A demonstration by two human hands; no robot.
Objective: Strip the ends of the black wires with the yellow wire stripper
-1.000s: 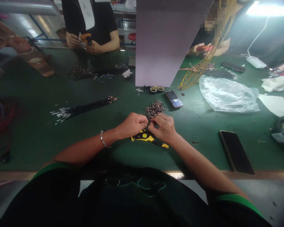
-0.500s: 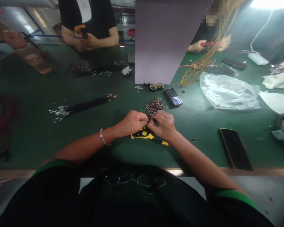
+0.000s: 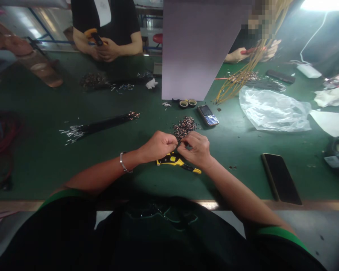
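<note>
My left hand (image 3: 157,146) and my right hand (image 3: 196,149) meet fingertip to fingertip over the green table (image 3: 45,165), both closed in a pinch on something small and dark that I cannot make out. A yellow and black wire stripper (image 3: 175,162) lies on the table right under my hands. Just beyond my fingers sits a small heap of cut wire bits (image 3: 184,126). A bundle of thin black wires with bare ends (image 3: 98,126) lies to the left.
A keypad phone (image 3: 208,115) and two tape rolls (image 3: 187,102) lie past the heap, before a grey upright panel (image 3: 203,49). A dark smartphone (image 3: 280,177) rests at right, a clear plastic bag (image 3: 274,111) beyond. Two other people work across the table.
My hands have stayed pinched together in nearly the same spot, fingers shifting slightly. The person across at left has moved the orange tool in their hands.
</note>
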